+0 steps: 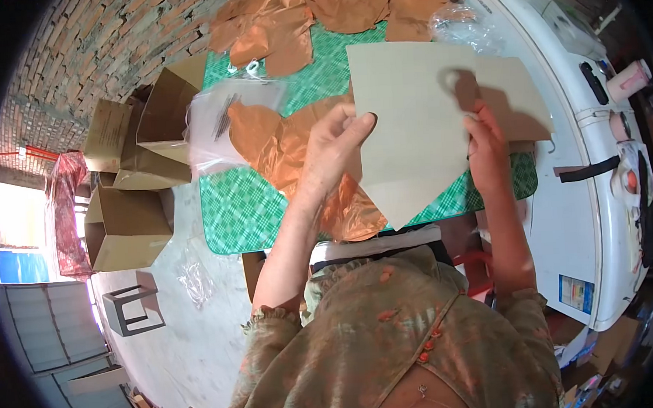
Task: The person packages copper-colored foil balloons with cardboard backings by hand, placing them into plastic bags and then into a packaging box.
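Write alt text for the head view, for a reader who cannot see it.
Both hands hold up a beige card sheet, left hand at its left edge, right hand near its middle, above a green checked table strewn with copper foil pieces. Open cardboard boxes stand at left.

Both hands hold up a flat beige cardboard sheet [418, 118] with a pointed lower edge and a small hole near its top. The left hand [334, 141] pinches its left edge, thumb in front; the right hand [486, 147] grips its right side. Below lies a worktop [242, 208] under a green checked cloth, strewn with shiny copper-coloured foil pieces [294, 150] and a clear plastic bag [222, 121]. Open cardboard boxes [132, 221] stand on the floor to the left. A white appliance [569, 184] stands at right.
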A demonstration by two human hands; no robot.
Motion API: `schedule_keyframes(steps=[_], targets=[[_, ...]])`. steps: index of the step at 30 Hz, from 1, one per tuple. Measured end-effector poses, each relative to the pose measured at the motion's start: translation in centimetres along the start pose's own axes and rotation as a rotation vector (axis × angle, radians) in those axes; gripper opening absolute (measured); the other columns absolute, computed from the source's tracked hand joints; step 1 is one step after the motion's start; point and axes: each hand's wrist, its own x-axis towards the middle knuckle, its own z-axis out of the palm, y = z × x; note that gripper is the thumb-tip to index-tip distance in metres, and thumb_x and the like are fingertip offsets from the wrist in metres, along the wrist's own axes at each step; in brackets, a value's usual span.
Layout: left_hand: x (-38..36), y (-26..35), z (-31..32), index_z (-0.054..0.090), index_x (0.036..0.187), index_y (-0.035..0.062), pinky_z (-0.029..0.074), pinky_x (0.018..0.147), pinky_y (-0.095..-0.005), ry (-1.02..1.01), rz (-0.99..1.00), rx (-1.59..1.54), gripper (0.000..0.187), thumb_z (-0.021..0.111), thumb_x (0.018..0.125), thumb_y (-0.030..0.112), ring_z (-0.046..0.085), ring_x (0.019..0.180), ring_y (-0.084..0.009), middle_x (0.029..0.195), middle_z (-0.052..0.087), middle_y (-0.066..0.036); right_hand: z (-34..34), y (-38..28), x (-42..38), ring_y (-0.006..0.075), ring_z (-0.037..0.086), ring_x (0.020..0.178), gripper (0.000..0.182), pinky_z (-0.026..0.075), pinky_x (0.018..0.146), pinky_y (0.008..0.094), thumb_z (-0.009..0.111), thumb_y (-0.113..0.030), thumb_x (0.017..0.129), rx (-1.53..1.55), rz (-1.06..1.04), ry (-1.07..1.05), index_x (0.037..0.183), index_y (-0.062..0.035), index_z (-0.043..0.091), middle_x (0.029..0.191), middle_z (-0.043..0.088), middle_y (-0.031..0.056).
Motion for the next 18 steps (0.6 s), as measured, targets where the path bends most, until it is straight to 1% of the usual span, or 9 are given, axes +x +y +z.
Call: schedule_keyframes(steps=[1,4,7,10,13,16,18], targets=[[0.0,0.1,-0.2,0.067,0.105,0.0080,0.040,0.064,-0.0218,0.009,-0.014,0.020,0.014,0.070,0.101,0.022,0.047,0.070,-0.0015,0.084,0.057,0.007,0.2,-0.3,-0.2,0.0016,0.041,0.077,0.035,0.031,0.065,0.0183,0.058,-0.014,0.098,0.028,-0.021,-0.007,0.131,-0.0041,0.062,0.100,0.060,-0.0057],[-0.3,0.3,-0.5,0.067,0.104,0.0074,0.044,0.064,-0.0224,-0.025,-0.065,0.066,0.016,0.071,0.101,0.023,0.051,0.070,-0.0037,0.083,0.059,0.006,-1.0,-0.8,-0.5,0.0026,0.049,0.087,0.034,0.038,0.073,0.0186,0.057,-0.011,0.099,0.019,-0.055,0.021,0.131,-0.0013,0.061,0.105,0.063,-0.0024],[-0.6,0.5,-0.1,0.063,0.103,0.0045,0.049,0.073,-0.0251,-0.137,-0.098,0.071,0.021,0.070,0.101,0.024,0.061,0.077,-0.0080,0.085,0.064,0.001,-1.9,-2.1,-1.7,0.0067,0.056,0.101,0.032,0.043,0.089,0.0211,0.055,-0.007,0.099,0.149,-0.094,0.048,0.129,0.0013,0.061,0.112,0.065,0.0027],[-0.7,0.3,1.1,0.063,0.102,0.0036,0.048,0.070,-0.0248,-0.205,-0.126,0.064,0.018,0.070,0.100,0.020,0.060,0.074,-0.0081,0.084,0.063,0.001,-4.0,-3.1,-2.9,0.0110,0.058,0.110,0.031,0.042,0.100,0.0249,0.053,-0.006,0.100,0.136,-0.113,-0.025,0.128,0.0033,0.061,0.116,0.066,0.0064],[-0.7,-0.2,2.3,0.067,0.101,0.0046,0.053,0.068,-0.0231,-0.272,-0.156,-0.023,0.009,0.069,0.099,0.013,0.062,0.074,-0.0080,0.086,0.065,0.001,-5.6,-3.6,-4.2,0.0120,0.059,0.110,0.030,0.044,0.100,0.0264,0.051,-0.006,0.101,0.092,-0.109,0.065,0.128,0.0039,0.060,0.119,0.066,0.0078],[-1.0,0.5,4.1,0.068,0.103,0.0022,0.053,0.068,-0.0215,-0.305,-0.309,-0.115,0.008,0.066,0.098,0.009,0.064,0.075,-0.0073,0.087,0.067,0.000,-6.6,-4.7,-5.4,0.0136,0.060,0.112,0.030,0.045,0.102,0.0286,0.050,-0.006,0.101,0.099,-0.129,0.061,0.128,0.0040,0.060,0.120,0.066,0.0092],[-1.1,-0.4,5.0,0.068,0.106,0.0005,0.053,0.067,-0.0208,-0.367,-0.290,-0.225,0.012,0.067,0.098,0.009,0.065,0.075,-0.0068,0.088,0.067,0.000,-8.0,-4.7,-6.1,0.0147,0.060,0.114,0.031,0.045,0.103,0.0294,0.050,-0.005,0.101,0.130,-0.123,0.049,0.129,0.0043,0.059,0.121,0.066,0.0099]])
